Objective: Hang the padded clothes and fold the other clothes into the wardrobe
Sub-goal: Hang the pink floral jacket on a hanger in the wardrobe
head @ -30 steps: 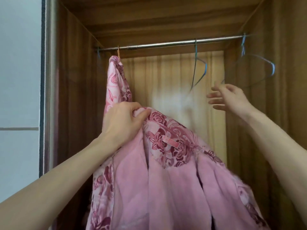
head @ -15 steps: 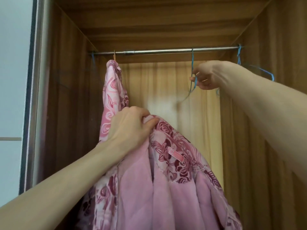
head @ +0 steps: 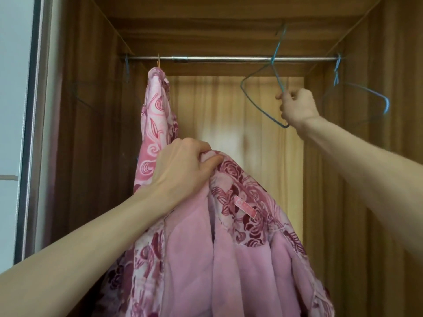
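Wood-grain wardrobe [head: 91,156] walls fill the frame, with a shiny metal rail [head: 229,58] running across the top. You are mid-step on hanging: your left hand [head: 183,168], at centre, grips the collar of a padded pink jacket [head: 240,248] in a bunch, holding it up in the lower middle of the frame, in front of the wardrobe opening. Your right hand [head: 297,106], upper right, has its fingers curled round a thin blue wire hanger [head: 263,97], whose hook sits above the rail, so it looks lifted free.

Next, I judge, you need to bring that hanger down to the collar and thread one shoulder of the jacket over each end, then hook it back on the rail.

Its lining looks soft and fleecy in plain pink; its shell is printed with dark red roses and seems thick and floppy. Another pink patterned garment [head: 155,124] hangs at the rail's left end. A second blue wire hanger [head: 357,99] hangs at the far right.
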`<act>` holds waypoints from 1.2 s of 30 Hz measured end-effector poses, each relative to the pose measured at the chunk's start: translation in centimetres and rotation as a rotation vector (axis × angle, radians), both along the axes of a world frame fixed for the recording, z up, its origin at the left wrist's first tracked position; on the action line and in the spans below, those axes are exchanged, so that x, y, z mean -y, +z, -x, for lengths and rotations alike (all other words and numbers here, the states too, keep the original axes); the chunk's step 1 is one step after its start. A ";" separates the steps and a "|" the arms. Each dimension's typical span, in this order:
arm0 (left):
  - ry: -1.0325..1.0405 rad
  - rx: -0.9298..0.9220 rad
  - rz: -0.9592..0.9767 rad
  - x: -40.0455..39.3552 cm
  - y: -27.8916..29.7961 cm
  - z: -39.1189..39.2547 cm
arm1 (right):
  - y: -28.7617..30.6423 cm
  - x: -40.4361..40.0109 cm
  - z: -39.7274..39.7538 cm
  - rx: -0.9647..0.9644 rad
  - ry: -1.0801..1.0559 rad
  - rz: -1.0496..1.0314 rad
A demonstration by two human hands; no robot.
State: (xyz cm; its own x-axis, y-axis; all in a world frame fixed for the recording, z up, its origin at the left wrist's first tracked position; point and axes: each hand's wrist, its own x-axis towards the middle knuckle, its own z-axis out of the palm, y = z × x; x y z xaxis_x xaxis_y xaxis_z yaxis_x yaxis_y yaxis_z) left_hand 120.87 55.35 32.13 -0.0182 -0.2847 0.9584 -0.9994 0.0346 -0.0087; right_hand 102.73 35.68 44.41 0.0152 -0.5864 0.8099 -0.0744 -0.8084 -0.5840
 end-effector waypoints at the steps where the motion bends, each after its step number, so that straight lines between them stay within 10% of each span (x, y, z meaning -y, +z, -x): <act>1: -0.002 0.000 0.004 0.1 -0.1 -0.1 | -1.6 -0.4 0.1 0.015 0.068 0.025; 15: 0.003 -0.087 0.022 -1.0 -1.2 -1.1 | -18.1 -6.3 4.6 0.109 0.423 -0.020; 36: -0.062 -0.087 -0.062 -1.5 -2.5 -2.0 | -21.7 -12.7 1.9 -0.160 0.744 -0.395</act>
